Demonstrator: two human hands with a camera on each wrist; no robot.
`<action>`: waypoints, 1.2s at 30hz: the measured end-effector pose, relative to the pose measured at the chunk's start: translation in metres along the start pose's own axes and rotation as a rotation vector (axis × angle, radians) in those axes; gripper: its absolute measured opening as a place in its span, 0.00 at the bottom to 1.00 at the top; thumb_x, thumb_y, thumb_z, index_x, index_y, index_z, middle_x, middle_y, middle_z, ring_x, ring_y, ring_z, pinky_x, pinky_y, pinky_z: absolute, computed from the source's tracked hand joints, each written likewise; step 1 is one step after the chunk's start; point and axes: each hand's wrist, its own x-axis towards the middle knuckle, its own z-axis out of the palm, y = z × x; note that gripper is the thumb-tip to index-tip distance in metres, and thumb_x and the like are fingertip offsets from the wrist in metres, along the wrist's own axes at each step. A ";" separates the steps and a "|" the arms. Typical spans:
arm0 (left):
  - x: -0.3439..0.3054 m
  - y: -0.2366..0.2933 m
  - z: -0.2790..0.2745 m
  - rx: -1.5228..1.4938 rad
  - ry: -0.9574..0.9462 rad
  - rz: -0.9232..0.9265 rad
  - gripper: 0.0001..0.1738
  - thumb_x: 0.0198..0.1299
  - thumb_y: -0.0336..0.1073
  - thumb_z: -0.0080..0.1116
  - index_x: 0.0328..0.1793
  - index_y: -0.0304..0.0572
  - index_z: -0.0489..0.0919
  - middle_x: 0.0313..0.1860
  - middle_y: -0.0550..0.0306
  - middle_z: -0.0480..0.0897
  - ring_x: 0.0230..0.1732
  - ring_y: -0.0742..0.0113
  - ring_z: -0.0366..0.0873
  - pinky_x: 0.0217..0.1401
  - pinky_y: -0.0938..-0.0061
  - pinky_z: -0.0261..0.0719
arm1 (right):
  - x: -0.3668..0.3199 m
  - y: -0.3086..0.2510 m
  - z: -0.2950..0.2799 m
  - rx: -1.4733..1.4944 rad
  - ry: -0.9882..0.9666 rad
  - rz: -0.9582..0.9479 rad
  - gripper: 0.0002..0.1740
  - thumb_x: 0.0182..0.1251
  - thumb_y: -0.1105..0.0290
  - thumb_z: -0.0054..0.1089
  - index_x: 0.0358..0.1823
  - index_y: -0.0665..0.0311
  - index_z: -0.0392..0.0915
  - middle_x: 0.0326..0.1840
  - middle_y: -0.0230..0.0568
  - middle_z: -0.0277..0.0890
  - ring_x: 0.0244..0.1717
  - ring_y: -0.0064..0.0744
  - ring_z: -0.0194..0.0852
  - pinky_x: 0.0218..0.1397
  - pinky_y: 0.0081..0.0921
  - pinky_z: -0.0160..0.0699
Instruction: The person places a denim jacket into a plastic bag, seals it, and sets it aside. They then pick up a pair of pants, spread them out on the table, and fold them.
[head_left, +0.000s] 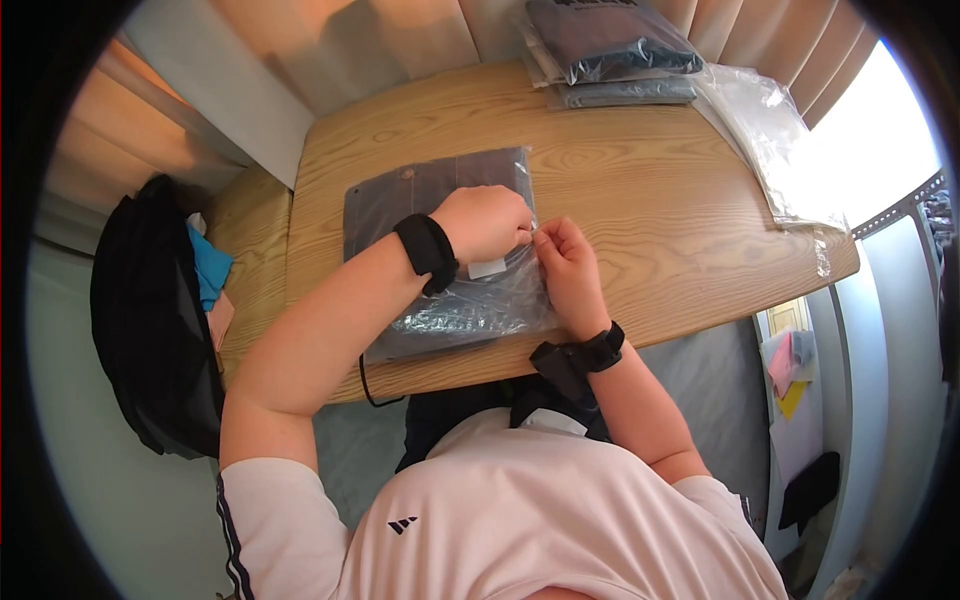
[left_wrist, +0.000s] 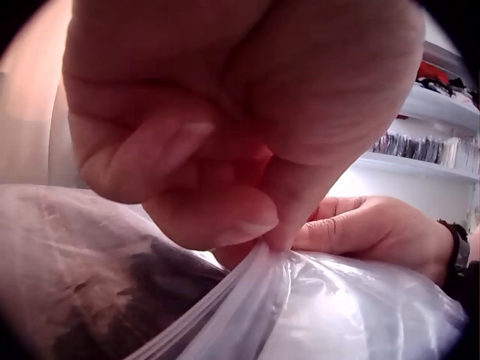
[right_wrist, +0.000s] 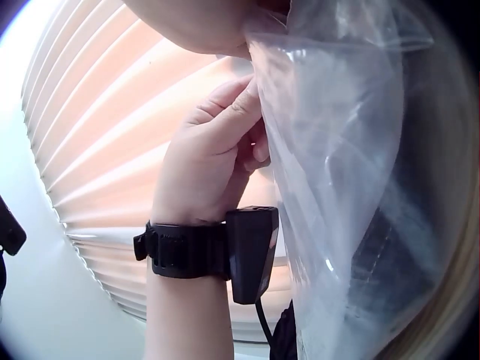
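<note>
A clear plastic bag (head_left: 480, 310) with a folded dark grey garment (head_left: 375, 215) inside lies on the wooden table in the head view. My left hand (head_left: 485, 225) reaches over it and pinches the bag's right edge. Close beside, my right hand (head_left: 572, 270) pinches the same edge, thumb and fingertips drawn together. In the left wrist view the plastic (left_wrist: 262, 300) gathers into creases under the left fingers (left_wrist: 247, 225). The right wrist view shows the bag's loose film (right_wrist: 330, 150) raised, with the left hand (right_wrist: 214, 150) behind it. A small white label (head_left: 488, 268) shows under the left hand.
Bagged folded garments (head_left: 620, 50) are stacked at the table's back edge, with clear plastic bags (head_left: 770, 140) to their right. A black bag (head_left: 150, 320) is at the far left, near blue cloth (head_left: 208, 265). A black cable (head_left: 370, 390) hangs over the front edge.
</note>
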 end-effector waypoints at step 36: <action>-0.191 -0.160 0.023 -0.509 0.055 -0.345 0.11 0.57 0.36 0.62 0.35 0.32 0.84 0.29 0.51 0.84 0.31 0.68 0.79 0.36 0.73 0.75 | 0.000 -0.001 0.003 0.062 0.088 -0.006 0.05 0.71 0.72 0.50 0.34 0.62 0.69 0.23 0.23 0.63 0.22 0.13 0.56 0.24 0.13 0.54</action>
